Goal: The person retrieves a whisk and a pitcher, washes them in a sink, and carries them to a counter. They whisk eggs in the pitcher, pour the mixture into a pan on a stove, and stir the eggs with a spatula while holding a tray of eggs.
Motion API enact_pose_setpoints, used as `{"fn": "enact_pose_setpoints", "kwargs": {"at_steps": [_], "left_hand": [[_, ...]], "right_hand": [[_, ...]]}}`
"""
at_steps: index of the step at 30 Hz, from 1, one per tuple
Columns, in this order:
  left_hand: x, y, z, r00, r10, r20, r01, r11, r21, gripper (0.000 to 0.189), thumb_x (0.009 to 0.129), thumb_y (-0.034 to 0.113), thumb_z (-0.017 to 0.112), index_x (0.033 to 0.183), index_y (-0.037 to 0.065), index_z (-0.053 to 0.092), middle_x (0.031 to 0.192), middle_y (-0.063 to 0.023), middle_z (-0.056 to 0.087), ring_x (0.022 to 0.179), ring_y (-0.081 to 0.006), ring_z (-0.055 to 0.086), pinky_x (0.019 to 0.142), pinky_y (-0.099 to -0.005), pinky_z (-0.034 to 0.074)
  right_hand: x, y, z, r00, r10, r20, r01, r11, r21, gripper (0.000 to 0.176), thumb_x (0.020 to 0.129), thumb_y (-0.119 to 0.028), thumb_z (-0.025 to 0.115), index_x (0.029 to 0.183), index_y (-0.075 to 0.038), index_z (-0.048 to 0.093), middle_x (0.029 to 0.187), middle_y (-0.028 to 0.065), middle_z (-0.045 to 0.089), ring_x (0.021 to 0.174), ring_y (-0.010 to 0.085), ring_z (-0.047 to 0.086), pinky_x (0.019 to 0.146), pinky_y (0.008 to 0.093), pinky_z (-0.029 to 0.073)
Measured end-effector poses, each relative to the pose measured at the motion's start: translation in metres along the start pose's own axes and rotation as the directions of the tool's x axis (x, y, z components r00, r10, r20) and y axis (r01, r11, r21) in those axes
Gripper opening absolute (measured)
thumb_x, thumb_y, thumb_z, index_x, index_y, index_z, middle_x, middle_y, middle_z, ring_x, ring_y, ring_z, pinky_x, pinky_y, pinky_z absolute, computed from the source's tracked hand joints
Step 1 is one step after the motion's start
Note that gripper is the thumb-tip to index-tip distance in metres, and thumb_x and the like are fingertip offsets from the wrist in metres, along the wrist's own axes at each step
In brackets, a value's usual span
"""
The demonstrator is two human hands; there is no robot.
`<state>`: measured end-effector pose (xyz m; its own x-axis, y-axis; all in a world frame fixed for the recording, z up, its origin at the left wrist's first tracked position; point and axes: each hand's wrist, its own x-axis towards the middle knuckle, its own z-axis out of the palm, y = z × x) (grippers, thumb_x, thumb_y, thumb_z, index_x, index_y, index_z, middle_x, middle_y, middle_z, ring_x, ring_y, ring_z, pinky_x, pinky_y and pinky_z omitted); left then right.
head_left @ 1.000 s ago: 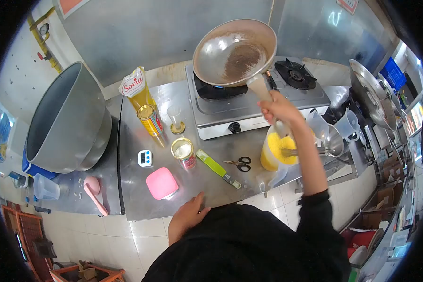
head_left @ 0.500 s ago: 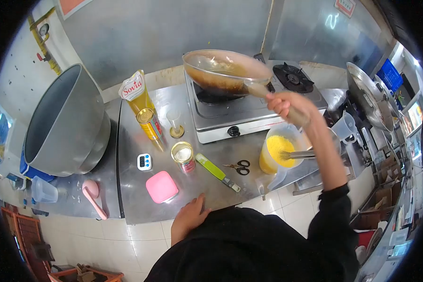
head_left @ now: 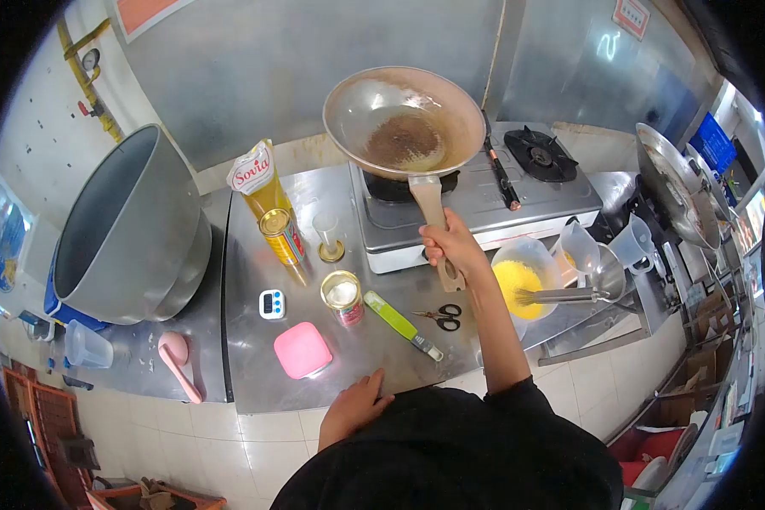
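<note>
My right hand (head_left: 452, 248) is wrapped round the beige handle of a frying pan (head_left: 459, 110). The pan is tilted above the left burner of the gas stove (head_left: 476, 212), its brownish inside showing a little liquid. My left hand (head_left: 359, 403) rests at the front edge of the metal counter (head_left: 255, 374), fingers apart and holding nothing. Nearest to it lie a pink square box (head_left: 303, 350) and a green-handled tool (head_left: 395, 319). Right of my right forearm stands a clear jug of yellow mixture (head_left: 518, 276) with a whisk (head_left: 561, 296) in it.
An opened can (head_left: 342, 293), a yellow can (head_left: 281, 235), an oil bottle (head_left: 262, 183), a glass (head_left: 327, 231), a timer (head_left: 272, 304) and scissors (head_left: 442, 317) stand or lie about the counter. A large pot (head_left: 136, 238) and a pink ladle (head_left: 176, 361) are at left; a black lighter (head_left: 501, 170) lies on the stove.
My right hand has swung the pan handle to the left and toward me, and the pan's inside now faces the camera more. My left hand stays at the counter edge.
</note>
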<state>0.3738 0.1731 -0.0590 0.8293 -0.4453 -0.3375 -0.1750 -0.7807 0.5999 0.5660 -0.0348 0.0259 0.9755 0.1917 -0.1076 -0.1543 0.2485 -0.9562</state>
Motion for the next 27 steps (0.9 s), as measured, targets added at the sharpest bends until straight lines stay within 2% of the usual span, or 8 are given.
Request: {"fn": "enact_pose_setpoints", "kwargs": {"at_steps": [6, 12, 15, 19, 22, 23, 25, 27], "left_hand": [[0.002, 0.008, -0.007, 0.987, -0.149, 0.066, 0.152, 0.987, -0.047, 0.051, 0.078, 0.034, 0.046, 0.118, 0.006, 0.029, 0.099, -0.0217, 0.049, 0.088, -0.0367, 0.05, 0.076, -0.0425, 0.04], [0.017, -0.025, 0.016, 0.999, -0.037, -0.017, 0.036, 0.998, -0.054, 0.051, 0.078, 0.034, 0.046, 0.117, 0.005, 0.029, 0.098, -0.0222, 0.049, 0.088, -0.038, 0.05, 0.075, -0.0426, 0.04], [0.014, -0.005, -0.002, 0.988, -0.151, 0.042, 0.153, 0.987, -0.055, 0.051, 0.078, 0.033, 0.046, 0.117, 0.004, 0.03, 0.097, -0.0227, 0.049, 0.088, -0.0381, 0.049, 0.075, -0.0429, 0.04], [0.02, -0.007, -0.002, 0.991, -0.126, 0.048, 0.128, 0.99, -0.058, 0.051, 0.079, 0.033, 0.046, 0.117, 0.004, 0.03, 0.098, -0.0232, 0.049, 0.089, -0.0381, 0.049, 0.075, -0.043, 0.04], [0.021, -0.001, -0.004, 0.982, -0.176, 0.066, 0.179, 0.983, -0.031, 0.051, 0.078, 0.033, 0.046, 0.117, 0.003, 0.03, 0.098, -0.0232, 0.049, 0.089, -0.0379, 0.048, 0.075, -0.0432, 0.04], [0.022, -0.006, 0.0, 0.988, -0.152, 0.028, 0.153, 0.988, -0.038, 0.051, 0.078, 0.033, 0.046, 0.117, 0.003, 0.03, 0.098, -0.0232, 0.049, 0.089, -0.0378, 0.049, 0.075, -0.0433, 0.04], [0.025, -0.012, 0.004, 0.992, -0.125, -0.005, 0.125, 0.991, -0.044, 0.051, 0.078, 0.033, 0.046, 0.117, 0.003, 0.03, 0.098, -0.0232, 0.049, 0.089, -0.0377, 0.049, 0.075, -0.0434, 0.04], [0.028, -0.012, 0.003, 0.994, -0.107, 0.007, 0.107, 0.993, -0.052, 0.052, 0.078, 0.033, 0.046, 0.118, 0.004, 0.03, 0.098, -0.0231, 0.049, 0.089, -0.0376, 0.049, 0.075, -0.0436, 0.04]], "right_hand": [[0.016, -0.001, -0.016, 0.999, 0.043, -0.012, -0.043, 0.998, -0.052, 0.024, 0.072, -0.002, 0.05, 0.088, -0.002, 0.032, 0.057, 0.0033, 0.042, 0.041, 0.0086, 0.04, 0.038, 0.0249, 0.038], [0.022, 0.007, -0.026, 0.998, 0.052, -0.047, -0.056, 0.993, -0.1, 0.021, 0.073, -0.004, 0.051, 0.088, -0.001, 0.035, 0.055, -0.0002, 0.04, 0.041, 0.0059, 0.037, 0.037, 0.022, 0.037], [0.028, 0.006, -0.033, 0.997, 0.082, -0.009, -0.083, 0.994, -0.068, 0.019, 0.074, -0.005, 0.051, 0.085, -0.002, 0.036, 0.055, -0.0003, 0.04, 0.041, 0.0058, 0.038, 0.037, 0.0216, 0.037], [0.031, -0.005, -0.041, 0.993, 0.115, -0.013, -0.116, 0.986, -0.123, 0.015, 0.074, -0.008, 0.049, 0.082, -0.002, 0.038, 0.057, 0.0028, 0.044, 0.042, 0.0077, 0.04, 0.039, 0.0243, 0.039], [0.03, -0.013, -0.05, 0.971, 0.238, -0.002, -0.237, 0.97, 0.051, 0.017, 0.078, -0.016, 0.046, 0.086, -0.004, 0.038, 0.063, 0.0027, 0.044, 0.045, 0.007, 0.04, 0.038, 0.0198, 0.035], [0.027, -0.013, -0.051, 0.97, 0.243, -0.006, -0.242, 0.969, 0.055, 0.017, 0.078, -0.016, 0.046, 0.086, -0.004, 0.038, 0.063, 0.0027, 0.044, 0.045, 0.007, 0.04, 0.038, 0.0198, 0.035], [0.019, -0.016, -0.053, 0.977, 0.209, 0.043, -0.213, 0.936, 0.279, 0.016, 0.08, -0.015, 0.043, 0.091, -0.004, 0.039, 0.068, 0.004, 0.046, 0.048, 0.0073, 0.041, 0.038, 0.0186, 0.035], [0.019, -0.008, -0.058, 0.979, 0.195, 0.053, -0.202, 0.932, 0.303, 0.016, 0.081, -0.014, 0.042, 0.093, -0.004, 0.039, 0.071, 0.0047, 0.046, 0.049, 0.0073, 0.041, 0.038, 0.0181, 0.035]]}}
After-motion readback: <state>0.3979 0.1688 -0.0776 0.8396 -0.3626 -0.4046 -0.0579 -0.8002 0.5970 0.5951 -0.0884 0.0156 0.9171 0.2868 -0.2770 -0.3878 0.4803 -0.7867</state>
